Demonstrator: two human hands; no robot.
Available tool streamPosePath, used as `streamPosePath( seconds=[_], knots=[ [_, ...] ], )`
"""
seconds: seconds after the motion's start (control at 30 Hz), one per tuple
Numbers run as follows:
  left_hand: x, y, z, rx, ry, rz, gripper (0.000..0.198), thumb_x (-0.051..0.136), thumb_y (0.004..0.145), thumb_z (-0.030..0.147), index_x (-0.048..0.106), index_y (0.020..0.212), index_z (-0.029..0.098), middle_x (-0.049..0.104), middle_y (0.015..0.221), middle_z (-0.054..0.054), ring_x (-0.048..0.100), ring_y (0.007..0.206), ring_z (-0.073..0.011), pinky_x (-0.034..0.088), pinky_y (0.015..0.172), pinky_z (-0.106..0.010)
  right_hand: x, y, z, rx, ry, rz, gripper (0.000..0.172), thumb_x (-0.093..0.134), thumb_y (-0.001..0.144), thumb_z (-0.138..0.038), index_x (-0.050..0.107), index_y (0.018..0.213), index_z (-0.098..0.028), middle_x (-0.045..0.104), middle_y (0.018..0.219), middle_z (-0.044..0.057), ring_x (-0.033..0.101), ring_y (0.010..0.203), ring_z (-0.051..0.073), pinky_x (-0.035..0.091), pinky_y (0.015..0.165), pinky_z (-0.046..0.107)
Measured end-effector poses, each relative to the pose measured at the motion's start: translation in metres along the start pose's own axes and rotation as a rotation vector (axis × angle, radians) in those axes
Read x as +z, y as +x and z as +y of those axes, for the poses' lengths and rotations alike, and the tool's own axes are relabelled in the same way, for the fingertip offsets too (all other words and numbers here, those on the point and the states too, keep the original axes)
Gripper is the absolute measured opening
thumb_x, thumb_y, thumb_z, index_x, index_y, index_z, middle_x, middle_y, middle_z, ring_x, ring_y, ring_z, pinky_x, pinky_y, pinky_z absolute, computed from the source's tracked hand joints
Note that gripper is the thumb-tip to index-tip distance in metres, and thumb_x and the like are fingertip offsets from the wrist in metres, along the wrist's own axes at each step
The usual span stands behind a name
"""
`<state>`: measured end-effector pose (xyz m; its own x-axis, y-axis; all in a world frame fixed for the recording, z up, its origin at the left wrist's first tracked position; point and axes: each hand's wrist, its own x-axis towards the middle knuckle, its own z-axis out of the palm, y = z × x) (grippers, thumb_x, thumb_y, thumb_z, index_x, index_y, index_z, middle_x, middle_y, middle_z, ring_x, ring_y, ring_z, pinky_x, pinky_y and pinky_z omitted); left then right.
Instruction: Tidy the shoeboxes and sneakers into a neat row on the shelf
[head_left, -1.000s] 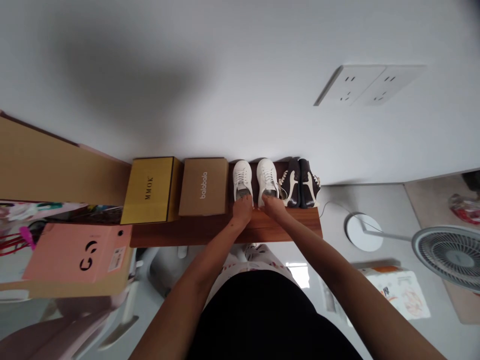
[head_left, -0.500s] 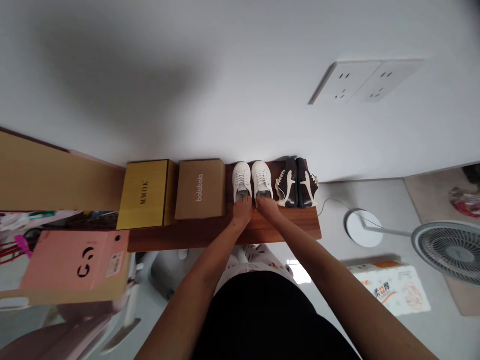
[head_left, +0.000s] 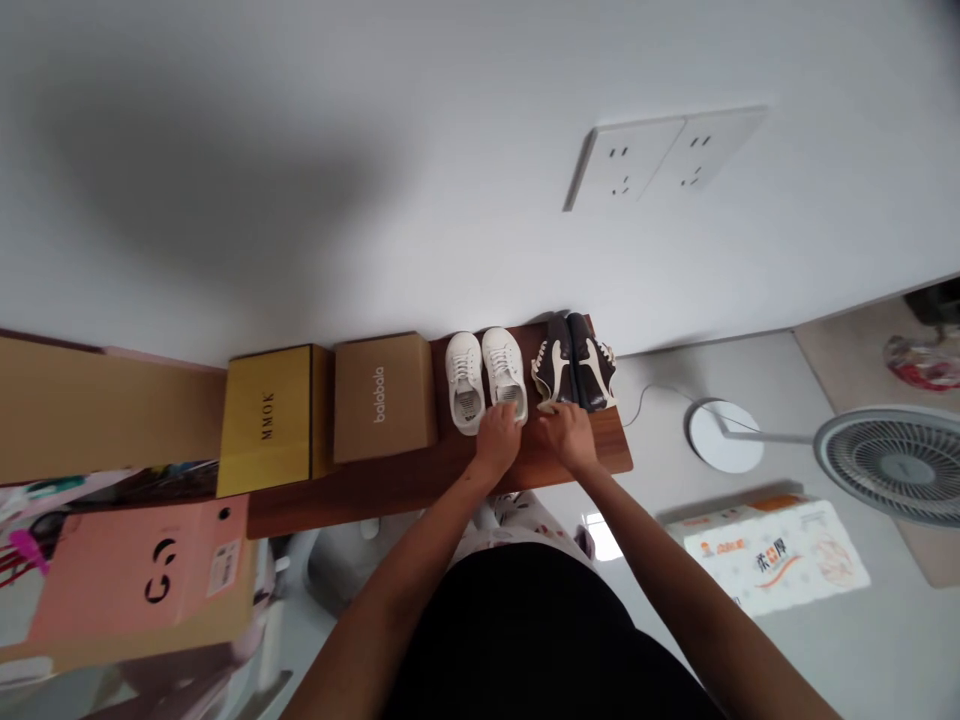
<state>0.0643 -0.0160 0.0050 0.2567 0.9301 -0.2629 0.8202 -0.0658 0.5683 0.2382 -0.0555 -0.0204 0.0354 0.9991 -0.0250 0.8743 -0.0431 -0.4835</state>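
A person's left hand [head_left: 497, 443] rests its fingers on the heel of the right shoe in a pair of white lace-up sneakers [head_left: 485, 380], at centre frame, while the right hand [head_left: 568, 437] lies splayed against the heel of a pair of dark sneakers with cream stripes [head_left: 574, 362], just beside them. Neither hand looks clenched, but whether either is grasping a shoe cannot be told from this view. Both pairs stand side by side, toes to the white wall [head_left: 300, 170], on a dark wood shelf [head_left: 360, 510], the hands working at the heels, the end nearest the person. To the left on the shelf sit a kraft "balabala" box [head_left: 384, 397] and a yellow "MMOK" box [head_left: 266, 420]. A pink carton [head_left: 142, 570] fills the lower left, and a floor fan [head_left: 892, 465] stands at right.
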Motion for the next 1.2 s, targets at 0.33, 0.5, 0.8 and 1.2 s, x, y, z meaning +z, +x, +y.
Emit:
streamPosePath(
  seconds=[0.33, 0.5, 0.8, 1.2],
  knots=[
    [0.061, 0.066, 0.061, -0.255, -0.237, -0.21, 0.035, 0.075, 0.086, 0.03, 0.067, 0.115, 0.013, 0.073, 0.114, -0.014, 0.067, 0.11, -0.0261, 0.049, 0.092, -0.033, -0.017, 0.038, 0.11, 0.417, 0.089, 0.063, 0.06, 0.041, 0.093, -0.068, 0.064, 0.1, -0.014, 0.068, 0.093, 0.016, 0.063, 0.091, 0.03, 0.047, 0.083, 0.04],
    [0.041, 0.072, 0.072, -0.073, 0.022, -0.275, 0.029, 0.068, 0.091, 0.04, 0.069, 0.109, 0.017, 0.075, 0.106, -0.012, 0.069, 0.106, -0.0259, 0.049, 0.086, -0.03, -0.034, 0.041, 0.12, 0.229, 0.047, 0.088, 0.059, 0.044, 0.091, -0.075, 0.058, 0.075, -0.021, 0.064, 0.071, 0.007, 0.056, 0.066, 0.021, 0.038, 0.064, 0.03],
    [0.025, 0.072, 0.109, 0.138, 0.383, -0.327, 0.032, 0.06, 0.096, 0.029, 0.067, 0.12, 0.008, 0.074, 0.104, -0.021, 0.07, 0.107, -0.0315, 0.05, 0.094, -0.039, -0.041, 0.044, 0.112, -0.122, -0.35, 0.055, 0.035, 0.054, 0.098, -0.042, 0.069, 0.08, -0.016, 0.068, 0.078, 0.012, 0.057, 0.075, 0.022, 0.031, 0.072, 0.031],
    [0.036, 0.085, 0.113, 0.139, 0.415, -0.324, 0.027, 0.061, 0.094, 0.016, 0.073, 0.115, 0.004, 0.074, 0.099, -0.024, 0.072, 0.106, -0.0318, 0.054, 0.095, -0.042, -0.021, 0.061, 0.101, -0.089, -0.463, -0.011, 0.024, 0.059, 0.093, -0.032, 0.07, 0.083, -0.013, 0.068, 0.084, 0.015, 0.053, 0.077, 0.024, 0.027, 0.072, 0.034]
  ],
)
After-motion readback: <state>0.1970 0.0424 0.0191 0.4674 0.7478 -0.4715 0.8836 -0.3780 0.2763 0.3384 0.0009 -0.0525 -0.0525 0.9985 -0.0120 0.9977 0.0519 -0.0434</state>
